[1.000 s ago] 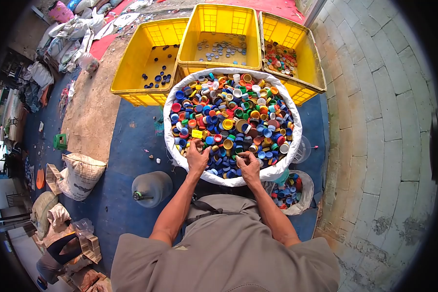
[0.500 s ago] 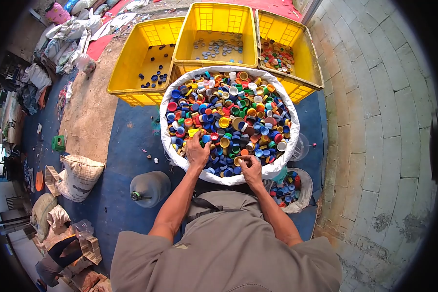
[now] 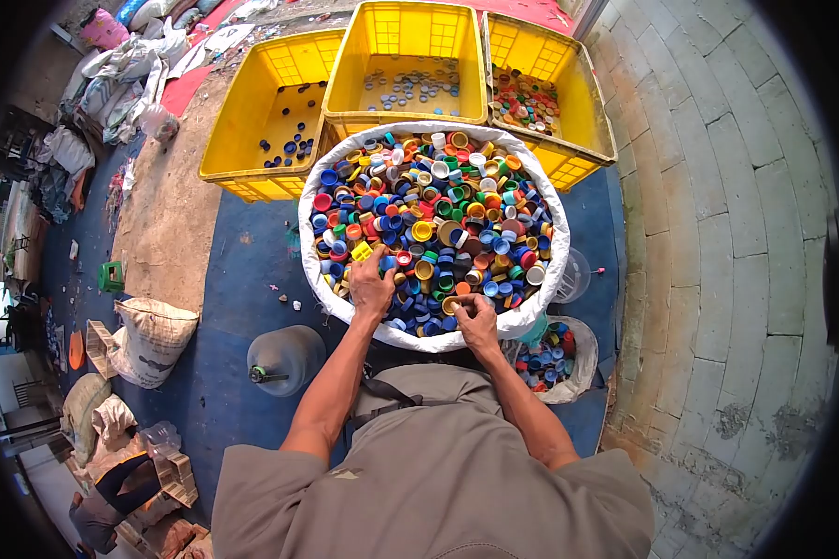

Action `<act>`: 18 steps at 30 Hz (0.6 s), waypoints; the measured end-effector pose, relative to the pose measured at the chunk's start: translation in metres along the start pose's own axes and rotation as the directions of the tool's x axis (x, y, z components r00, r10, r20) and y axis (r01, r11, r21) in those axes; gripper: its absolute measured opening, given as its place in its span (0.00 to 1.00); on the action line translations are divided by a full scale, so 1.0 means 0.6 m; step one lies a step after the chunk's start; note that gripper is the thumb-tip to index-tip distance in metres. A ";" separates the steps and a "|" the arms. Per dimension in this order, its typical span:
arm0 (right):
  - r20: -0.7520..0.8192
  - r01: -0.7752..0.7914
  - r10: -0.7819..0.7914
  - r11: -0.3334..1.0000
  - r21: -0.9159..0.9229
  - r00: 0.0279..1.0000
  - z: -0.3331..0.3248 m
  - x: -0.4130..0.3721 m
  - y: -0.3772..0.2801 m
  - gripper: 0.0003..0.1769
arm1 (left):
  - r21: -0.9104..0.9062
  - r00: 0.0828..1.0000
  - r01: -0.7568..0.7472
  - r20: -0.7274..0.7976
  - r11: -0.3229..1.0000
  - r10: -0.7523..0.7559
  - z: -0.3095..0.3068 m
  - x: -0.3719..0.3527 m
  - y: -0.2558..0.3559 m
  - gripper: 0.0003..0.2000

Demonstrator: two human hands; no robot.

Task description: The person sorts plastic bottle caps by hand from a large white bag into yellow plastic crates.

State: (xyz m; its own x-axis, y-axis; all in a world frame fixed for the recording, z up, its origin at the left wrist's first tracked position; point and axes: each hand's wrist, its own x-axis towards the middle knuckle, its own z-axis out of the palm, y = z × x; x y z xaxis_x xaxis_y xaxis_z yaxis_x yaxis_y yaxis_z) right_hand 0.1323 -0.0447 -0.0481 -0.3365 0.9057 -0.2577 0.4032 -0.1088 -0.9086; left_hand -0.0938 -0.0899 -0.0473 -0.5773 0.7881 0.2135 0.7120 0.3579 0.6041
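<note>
A round white sack (image 3: 557, 200) with a rolled rim stands before me, heaped with plastic bottle caps (image 3: 447, 210) of many colours. My left hand (image 3: 371, 287) is over the near left part of the heap, its fingers curled at a bright yellow bottle cap (image 3: 362, 252). A blue cap (image 3: 388, 264) lies by its thumb. At the near edge, my right hand (image 3: 476, 321) pinches a gold-yellow bottle cap (image 3: 450, 306) between thumb and fingers. Parts of both hands' fingertips are hidden among the caps.
Behind the sack stand a yellow crate with dark blue caps (image 3: 216, 140), one with pale caps (image 3: 405, 116), and one with red and orange caps (image 3: 609, 140). A clear jug (image 3: 286, 361) lies left; a smaller cap bag (image 3: 583, 368) sits right, near the block wall (image 3: 708, 233).
The whole view has shifted slightly, moving the sack and crates a little left and up. Both hands keep nearly the same places over the caps.
</note>
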 end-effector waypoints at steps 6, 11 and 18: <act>0.012 -0.009 0.009 1.000 -0.009 1.000 0.002 0.002 -0.022 0.11 | 0.010 0.997 -0.059 -0.042 0.998 0.060 -0.003 0.003 -0.002 0.23; 0.033 -0.003 0.003 1.000 -0.008 0.999 0.010 0.004 -0.017 0.11 | 0.052 0.998 -0.016 -0.057 0.999 0.019 -0.008 0.011 0.000 0.26; 0.038 -0.023 0.023 1.000 0.003 0.999 0.013 0.001 -0.024 0.12 | 0.041 0.996 0.006 -0.088 0.999 -0.002 0.005 0.057 -0.005 0.30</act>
State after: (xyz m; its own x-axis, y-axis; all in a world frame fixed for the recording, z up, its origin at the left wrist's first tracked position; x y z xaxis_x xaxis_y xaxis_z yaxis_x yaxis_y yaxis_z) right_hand 0.1196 -0.0460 -0.0375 -0.3598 0.8866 -0.2906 0.4080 -0.1306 -0.9036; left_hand -0.1142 -0.0626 -0.0443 -0.6117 0.7403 0.2788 0.7244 0.3827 0.5733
